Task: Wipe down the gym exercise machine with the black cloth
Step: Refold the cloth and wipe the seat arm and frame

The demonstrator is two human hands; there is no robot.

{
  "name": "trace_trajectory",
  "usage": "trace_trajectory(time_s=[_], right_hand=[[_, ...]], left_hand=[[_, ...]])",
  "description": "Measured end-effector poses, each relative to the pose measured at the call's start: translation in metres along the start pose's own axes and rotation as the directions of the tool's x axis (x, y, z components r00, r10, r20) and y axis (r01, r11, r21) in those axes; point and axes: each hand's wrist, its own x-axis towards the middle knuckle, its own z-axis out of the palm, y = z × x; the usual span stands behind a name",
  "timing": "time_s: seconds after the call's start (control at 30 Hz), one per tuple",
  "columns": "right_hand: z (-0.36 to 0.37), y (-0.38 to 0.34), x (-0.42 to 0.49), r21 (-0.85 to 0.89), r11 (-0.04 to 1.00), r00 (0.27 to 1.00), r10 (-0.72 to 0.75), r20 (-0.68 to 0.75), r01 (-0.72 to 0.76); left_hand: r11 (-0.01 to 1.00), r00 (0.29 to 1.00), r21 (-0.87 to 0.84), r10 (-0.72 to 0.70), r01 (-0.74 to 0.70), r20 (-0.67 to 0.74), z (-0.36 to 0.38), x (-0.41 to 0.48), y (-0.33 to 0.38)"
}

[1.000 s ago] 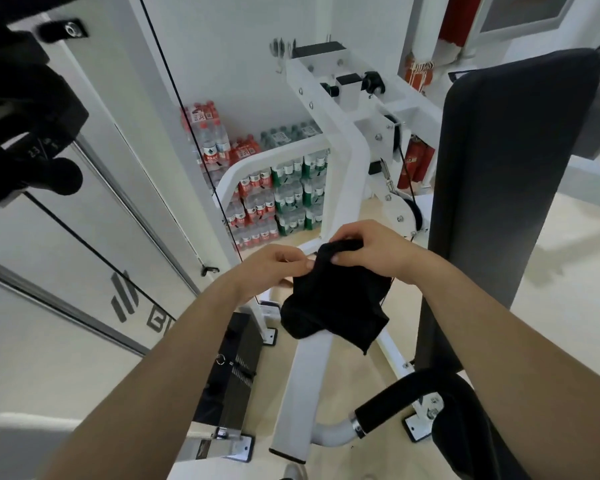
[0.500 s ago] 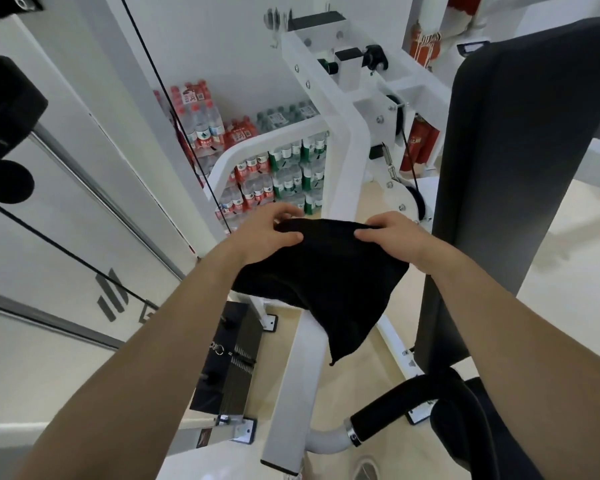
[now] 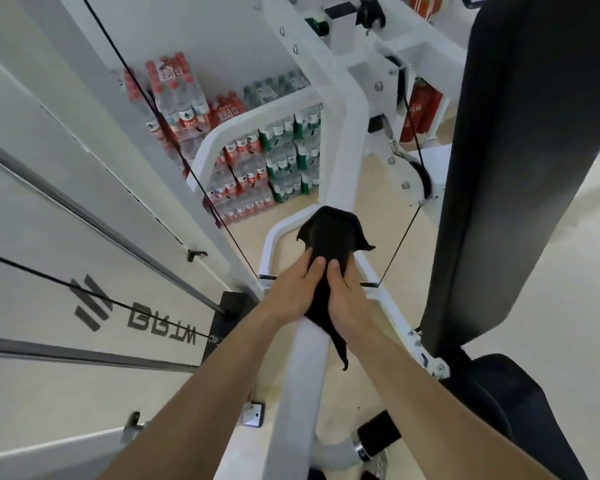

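The black cloth (image 3: 329, 237) is draped over the white square beam (image 3: 302, 368) of the gym machine, in the middle of the head view. My left hand (image 3: 293, 289) and my right hand (image 3: 347, 299) sit side by side on the beam, both gripping the cloth and pressing it against the metal. One corner of the cloth hangs down on the right side of the beam. The machine's white frame (image 3: 343, 109) rises beyond my hands.
A tall black back pad (image 3: 520, 168) stands on the right, with a black seat (image 3: 520, 410) and a black handle grip (image 3: 378, 434) below. Black cables (image 3: 160, 112) run on the left past a white shroud. Packs of water bottles (image 3: 257, 168) are stacked behind.
The cloth was held spread out in the air between both hands. Now it lies wrapped over the white beam, and both hands have come together on it, lower and farther forward.
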Motion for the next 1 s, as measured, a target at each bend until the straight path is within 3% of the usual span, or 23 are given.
trace_trajectory(time_s=[0.1,0.53,0.67,0.83,1.0], right_hand=[[-0.006,-0.012,0.031,-0.003,0.999,0.999,0.037,0.003,-0.037],[-0.031,-0.079,0.192,-0.168,0.981,0.991,-0.113,-0.067,0.101],[-0.030,-0.073,0.170,-0.208,0.974,0.994,-0.097,-0.042,0.086],[-0.019,-0.036,0.075,-0.251,0.963,0.995,-0.104,-0.001,0.100],[-0.011,-0.015,0.006,-0.147,0.984,0.993,-0.096,0.062,0.105]], left_hand=[[1.000,1.000,0.015,0.023,-0.023,-0.008,-0.001,0.029,0.017],[0.995,0.995,-0.016,0.103,-0.103,-0.011,-0.014,0.196,0.070],[0.994,0.995,-0.037,0.103,-0.103,-0.005,-0.011,0.166,0.065],[0.999,0.999,-0.023,0.040,-0.040,0.015,-0.004,0.077,0.033],[0.999,0.999,-0.015,0.034,-0.033,0.040,0.002,0.013,0.000]])
